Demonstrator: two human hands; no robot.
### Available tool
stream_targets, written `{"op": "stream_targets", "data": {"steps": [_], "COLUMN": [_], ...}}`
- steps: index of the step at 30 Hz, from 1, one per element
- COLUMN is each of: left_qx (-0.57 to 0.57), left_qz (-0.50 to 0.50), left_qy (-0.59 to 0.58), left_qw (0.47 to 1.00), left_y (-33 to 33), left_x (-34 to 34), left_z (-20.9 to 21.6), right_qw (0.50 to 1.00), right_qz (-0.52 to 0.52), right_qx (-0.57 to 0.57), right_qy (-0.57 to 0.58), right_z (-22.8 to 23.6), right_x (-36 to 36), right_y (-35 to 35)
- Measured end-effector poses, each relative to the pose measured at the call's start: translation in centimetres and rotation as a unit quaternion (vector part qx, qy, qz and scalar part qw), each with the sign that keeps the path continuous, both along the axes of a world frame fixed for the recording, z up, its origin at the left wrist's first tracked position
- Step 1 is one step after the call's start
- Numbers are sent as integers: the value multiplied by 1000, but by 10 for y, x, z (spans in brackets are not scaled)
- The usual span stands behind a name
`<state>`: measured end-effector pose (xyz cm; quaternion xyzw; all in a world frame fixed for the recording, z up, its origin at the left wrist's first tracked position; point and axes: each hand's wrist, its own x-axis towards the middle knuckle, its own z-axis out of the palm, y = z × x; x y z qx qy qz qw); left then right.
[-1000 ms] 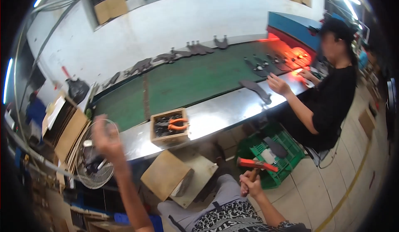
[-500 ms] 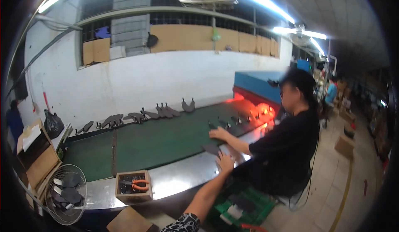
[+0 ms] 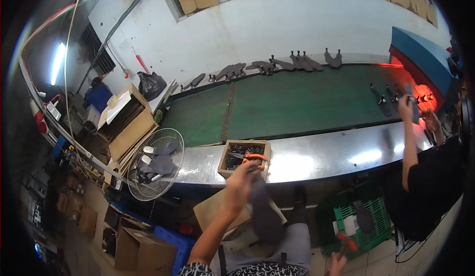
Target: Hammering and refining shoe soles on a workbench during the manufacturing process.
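A dark shoe insole (image 3: 264, 211) hangs in front of the person's lap, at about 6 o'clock in the view, its top end grasped by the fingers of the left hand (image 3: 241, 182). That hand is raised just below a small wooden box (image 3: 244, 158) on the shiny steel tabletop (image 3: 326, 155); orange-handled pliers (image 3: 255, 156) lie in the box among dark pieces. The right hand (image 3: 337, 263) sits at the lower edge, at 5 o'clock, clenched on the handle of a red-headed hammer (image 3: 346, 242). Beside it stands a green plastic crate (image 3: 363, 221) with another insole inside. At 9 o'clock from the box a round wire fan guard (image 3: 156, 171) carries more dark pieces. Beyond the tabletop runs a green conveyor belt (image 3: 297, 105), with dark soles (image 3: 302, 61) along its far edge. Brown cardboard boxes (image 3: 129, 127) stand at 10 o'clock. At 3 o'clock a co-worker's hand (image 3: 406, 109) reaches over the belt.
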<state>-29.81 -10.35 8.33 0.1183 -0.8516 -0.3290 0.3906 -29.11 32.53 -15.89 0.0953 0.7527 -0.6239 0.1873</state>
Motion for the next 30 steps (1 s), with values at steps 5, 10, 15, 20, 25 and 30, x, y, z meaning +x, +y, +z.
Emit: {"op": "stream_targets", "data": {"steps": [5,10,15,20,25,30], "left_qx": [132,7,-94,-340,-291,-179], "left_qz": [62,76,104,139,91,51], "left_qy": [-80,-33,-79,-341,-320,-204], "left_qw": [986,997,987,865,897,961], "left_y": [-51,-73,-122,-158,-173,-171], "left_x": [121,123,52,-6,-4,16], "left_z": [-74,-75,-64,-81,-77,-68], "right_qw": [989,989,976,980,979,969], "right_qz": [-25,0,92,125,147,175], "right_qx": [-129,-145,-188,-141,-108,-136], "right_qy": [-68,-4,50,57,95,106], "right_z": [1,37,69,67,67,85], "right_x": [1,-4,-33,-28,-15,-17], "right_y": [-53,-95,-131,-159,-173,-192]}}
